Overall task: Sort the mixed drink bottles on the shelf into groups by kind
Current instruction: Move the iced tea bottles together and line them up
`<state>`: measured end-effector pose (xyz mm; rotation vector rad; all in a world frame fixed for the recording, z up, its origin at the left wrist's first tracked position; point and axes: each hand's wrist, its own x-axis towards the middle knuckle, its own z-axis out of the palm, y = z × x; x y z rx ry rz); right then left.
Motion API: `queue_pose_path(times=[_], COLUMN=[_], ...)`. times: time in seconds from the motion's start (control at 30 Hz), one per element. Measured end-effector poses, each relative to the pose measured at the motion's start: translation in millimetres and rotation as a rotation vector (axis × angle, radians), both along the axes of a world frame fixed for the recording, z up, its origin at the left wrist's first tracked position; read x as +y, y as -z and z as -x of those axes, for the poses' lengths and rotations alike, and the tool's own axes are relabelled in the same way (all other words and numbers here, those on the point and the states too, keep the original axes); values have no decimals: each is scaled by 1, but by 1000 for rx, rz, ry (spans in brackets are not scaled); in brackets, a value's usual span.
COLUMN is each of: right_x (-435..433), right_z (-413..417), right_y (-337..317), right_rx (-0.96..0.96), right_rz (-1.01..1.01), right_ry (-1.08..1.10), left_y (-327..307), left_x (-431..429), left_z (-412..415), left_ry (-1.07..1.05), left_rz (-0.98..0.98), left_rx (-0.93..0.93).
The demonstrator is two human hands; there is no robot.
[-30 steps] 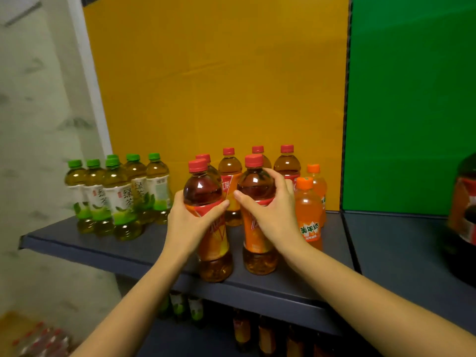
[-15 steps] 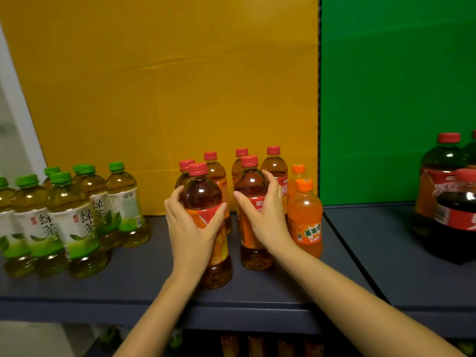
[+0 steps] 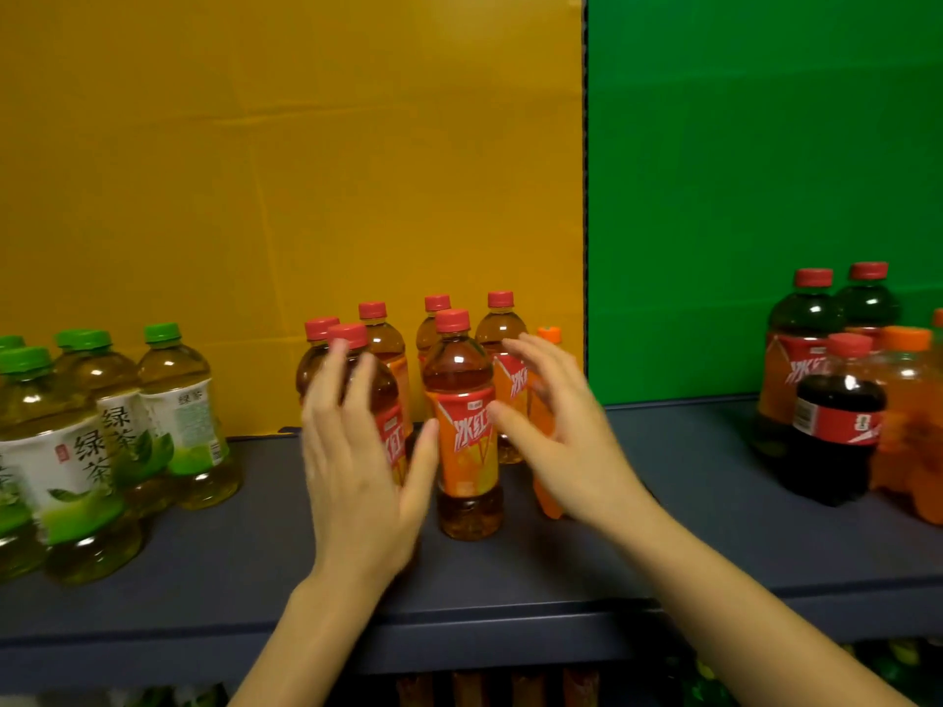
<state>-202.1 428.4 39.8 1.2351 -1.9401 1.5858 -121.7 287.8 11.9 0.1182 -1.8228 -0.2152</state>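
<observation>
Whereas each was gripped a moment ago, the two front iced-tea bottles [image 3: 464, 436] now stand free on the shelf [image 3: 663, 543] among their red-capped kind, the left hand [image 3: 357, 466] and right hand [image 3: 561, 441] spread and holding nothing, which suggests this group is settled while the mixed bottles [image 3: 837, 431] at right remain.

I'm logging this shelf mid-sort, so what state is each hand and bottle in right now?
left hand: open, fingers straight
right hand: open, holding nothing
front iced tea bottle: upright, capped, free between the hands
green tea bottles: upright, capped, grouped at left
orange soda bottle: upright, partly behind right hand
cola bottle: upright, capped
</observation>
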Motion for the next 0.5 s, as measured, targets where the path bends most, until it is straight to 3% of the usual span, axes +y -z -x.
queue_pose_path(times=[0.17,0.37,0.5], right_x=[47,47,29], right_z=[46,130,163], right_y=[-15,-6,1], right_rx=[-54,-250,-424], right_rz=[204,81,-71], right_ry=[32,203,121], left_y=[-3,9,19], left_x=[45,80,88], left_z=[6,54,88], left_ry=[284,436,411], left_rz=[154,-155,-441], left_rx=[-152,-381,-404])
